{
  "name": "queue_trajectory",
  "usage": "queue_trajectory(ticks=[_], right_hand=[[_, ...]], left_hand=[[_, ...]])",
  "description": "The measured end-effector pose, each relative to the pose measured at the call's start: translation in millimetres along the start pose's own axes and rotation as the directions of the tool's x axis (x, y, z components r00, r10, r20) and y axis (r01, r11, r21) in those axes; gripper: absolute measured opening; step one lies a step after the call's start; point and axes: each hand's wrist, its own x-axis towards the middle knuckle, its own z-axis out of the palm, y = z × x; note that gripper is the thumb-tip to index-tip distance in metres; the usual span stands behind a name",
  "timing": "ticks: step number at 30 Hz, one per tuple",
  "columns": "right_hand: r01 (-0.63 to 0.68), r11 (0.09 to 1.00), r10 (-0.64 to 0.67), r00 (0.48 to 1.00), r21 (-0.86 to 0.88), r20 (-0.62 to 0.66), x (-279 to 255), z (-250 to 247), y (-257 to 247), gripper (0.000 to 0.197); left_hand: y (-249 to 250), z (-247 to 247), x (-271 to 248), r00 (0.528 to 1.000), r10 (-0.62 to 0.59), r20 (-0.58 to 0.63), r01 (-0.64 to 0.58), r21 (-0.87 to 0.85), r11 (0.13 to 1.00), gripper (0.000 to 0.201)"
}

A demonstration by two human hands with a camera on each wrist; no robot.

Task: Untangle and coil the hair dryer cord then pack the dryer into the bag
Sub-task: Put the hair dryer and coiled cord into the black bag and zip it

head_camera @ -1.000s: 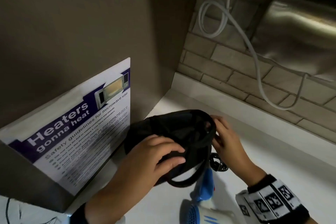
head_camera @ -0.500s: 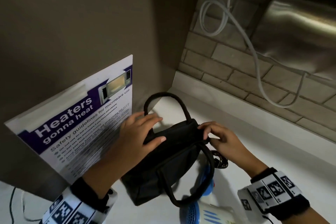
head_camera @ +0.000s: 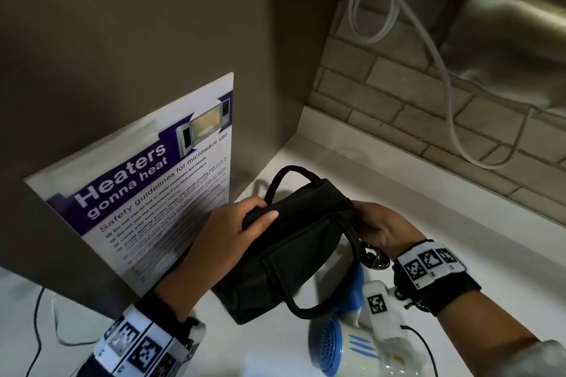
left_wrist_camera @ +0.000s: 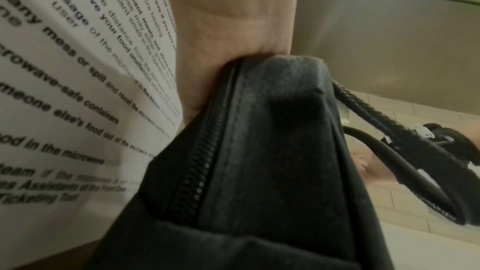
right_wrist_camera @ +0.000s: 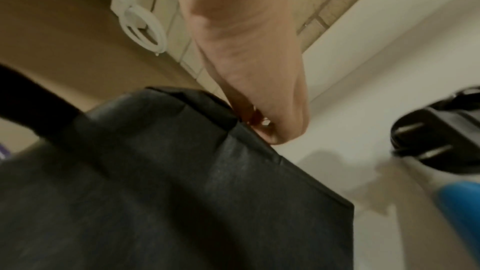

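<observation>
Above the white counter [head_camera: 398, 180], a black bag [head_camera: 294, 242] is held between both hands, tilted, with its zipper line running along the top. At the bag's left end the left hand [head_camera: 226, 229] grips it, thumb laid across the top edge and fingers curled behind; at the bag's right end the right hand [head_camera: 379, 226] pinches the corner with curled fingers. One carry handle [head_camera: 288, 174] arches up behind the bag, the other [head_camera: 349, 278] loops down in front of it. Below and to the right of the bag lies the white and blue hair dryer [head_camera: 346, 346] on the counter, partly hidden by the bag and the right wrist, its black plug [right_wrist_camera: 436, 141] just beyond the bag's right end. Close to the left of the bag a microwave safety poster [head_camera: 153, 180] hangs on a brown panel, crowding that side. Behind the bag the counter runs bare to a brick wall [head_camera: 398, 107], where a white cable [head_camera: 435, 64] loops under a steel hood [head_camera: 520, 27].
</observation>
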Motion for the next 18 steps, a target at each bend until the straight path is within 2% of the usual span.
queue_trajectory(ticks=[3,6,10,11,12,13,14,15,16,18], right_hand=[[0.171,0.978,-0.18,0.982,-0.121,-0.063,-6.2,-0.7,-0.1,0.026],[0.325,0.884,-0.395,0.904,-0.335,-0.166,-22.2,3.1,-13.8,0.018],[0.451,0.781,-0.551,0.823,-0.432,-0.136,-47.7,15.2,-36.1,0.017],[0.485,0.728,-0.616,0.773,-0.484,-0.152,-52.9,19.7,-36.8,0.018],[0.504,0.637,-0.692,0.707,-0.583,-0.146,-58.6,24.6,-35.8,0.019],[0.494,0.525,-0.752,0.65,-0.693,-0.107,-66.2,31.4,-34.4,0.021],[0.478,0.423,-0.787,0.615,-0.77,-0.051,-72.3,37.6,-33.6,0.023],[0.485,0.371,-0.794,0.608,-0.792,0.001,-76.2,41.0,-34.2,0.023],[0.509,0.389,-0.766,0.642,-0.768,0.038,-79.2,42.1,-35.7,0.024],[0.528,0.484,-0.704,0.709,-0.697,0.048,-85.0,43.2,-40.2,0.026]], left_hand=[[-0.1,0.6,-0.5,0.999,0.049,0.011,-0.05,0.052,0.997,0.017],[-0.4,3.7,-0.8,0.993,0.114,0.018,-0.115,0.161,0.98,0.022],[3.7,7.2,-3.9,0.982,0.186,0.023,-0.186,0.222,0.957,0.018],[5.9,8.3,-6.1,0.982,0.187,0.037,-0.19,0.232,0.954,0.015],[7.3,9.7,-8.3,0.981,0.186,0.05,-0.192,0.232,0.954,0.013],[8.5,10.7,-9.7,0.982,0.18,0.057,-0.188,0.229,0.955,0.013],[9.2,10.8,-10.1,0.985,0.162,0.054,-0.17,0.227,0.959,0.015],[10.0,9.8,-9.5,0.992,0.124,0.031,-0.128,0.225,0.966,0.018],[9.5,8.7,-7.8,0.997,0.078,-0.011,-0.074,0.219,0.973,0.021],[10.0,6.2,-4.6,0.995,0.021,-0.103,0.001,0.208,0.978,0.023]])
